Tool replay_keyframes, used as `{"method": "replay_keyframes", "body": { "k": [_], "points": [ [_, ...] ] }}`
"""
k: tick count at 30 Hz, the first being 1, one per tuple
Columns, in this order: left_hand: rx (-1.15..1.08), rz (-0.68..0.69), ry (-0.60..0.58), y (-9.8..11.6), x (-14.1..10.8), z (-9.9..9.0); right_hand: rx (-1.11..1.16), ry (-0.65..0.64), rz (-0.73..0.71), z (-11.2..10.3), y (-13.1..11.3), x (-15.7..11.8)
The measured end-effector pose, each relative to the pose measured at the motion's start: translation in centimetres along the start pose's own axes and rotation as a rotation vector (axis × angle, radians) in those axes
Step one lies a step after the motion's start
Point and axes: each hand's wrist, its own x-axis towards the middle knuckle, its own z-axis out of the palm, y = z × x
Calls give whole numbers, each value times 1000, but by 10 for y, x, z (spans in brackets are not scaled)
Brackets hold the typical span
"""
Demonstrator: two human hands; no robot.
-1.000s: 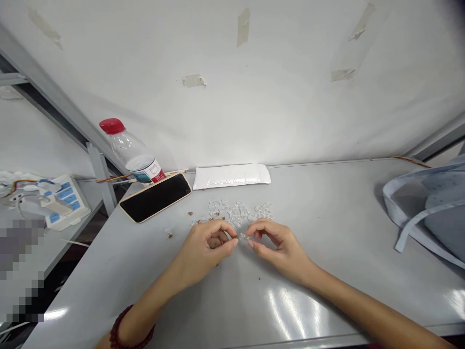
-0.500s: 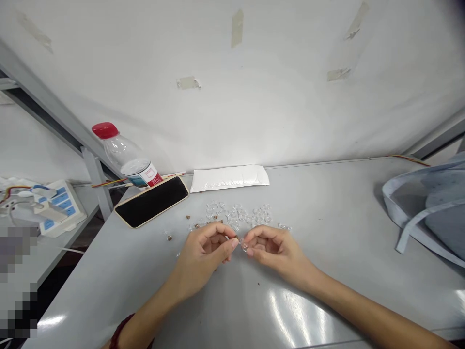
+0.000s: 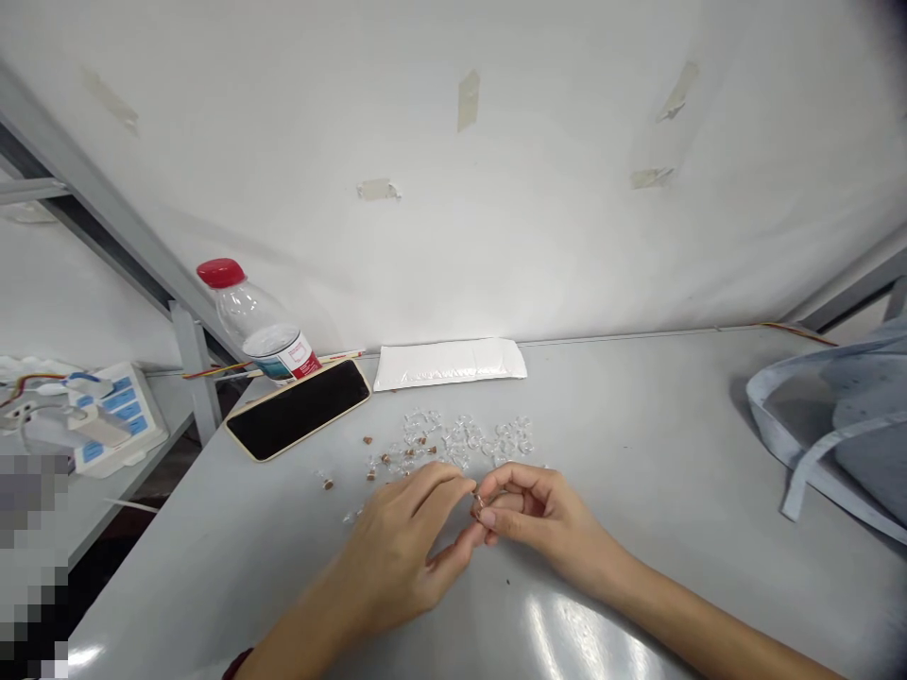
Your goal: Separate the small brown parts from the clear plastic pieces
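Observation:
Between the fingertips of my right hand (image 3: 535, 505) is a tiny clear glass piece (image 3: 479, 502), pinched by thumb and forefinger. My left hand (image 3: 415, 538) is turned back-up, its fingertips touching the same piece from the left; a bit of brown shows at the piece's top. Behind the hands lies a loose spread of small clear glass pieces (image 3: 464, 436). Several small brown stoppers (image 3: 385, 459) lie among and left of them, some partly hidden by my left hand.
A black-screened phone (image 3: 301, 408) lies at the left beside a red-capped bottle (image 3: 262, 326). A white padded packet (image 3: 450, 364) rests by the wall. Grey-blue cloth with straps (image 3: 850, 416) is at the right. A power strip (image 3: 117, 416) stands far left.
My left hand has rolled over so its back faces up, with its fingers now around the piece at my right fingertips. The view has tilted slightly upward.

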Motion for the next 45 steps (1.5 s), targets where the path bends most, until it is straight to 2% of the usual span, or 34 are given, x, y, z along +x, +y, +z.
{"method": "replay_keyframes", "body": {
  "k": [4,9,14,19,26,35,45],
  "points": [
    [61,34,3,-1,-1,2,1,10,20,0,-1,0],
    [141,121,101,-2,-1,7,-34,14,50,-2,-1,0],
    [218,202,161,0,2,9,-84,38,22,-2,-2,2],
    [197,153,130,0,2,10,-112,78,-2,-2,-4,2],
    [143,129,123,-2,-1,14,-84,3,-10,-1,0,0],
    [79,87,24,10,-2,12,-78,22,-11,4,-1,-7],
    [224,230,207,11,-3,20,-32,-9,6,5,6,-10]
  ]
}}
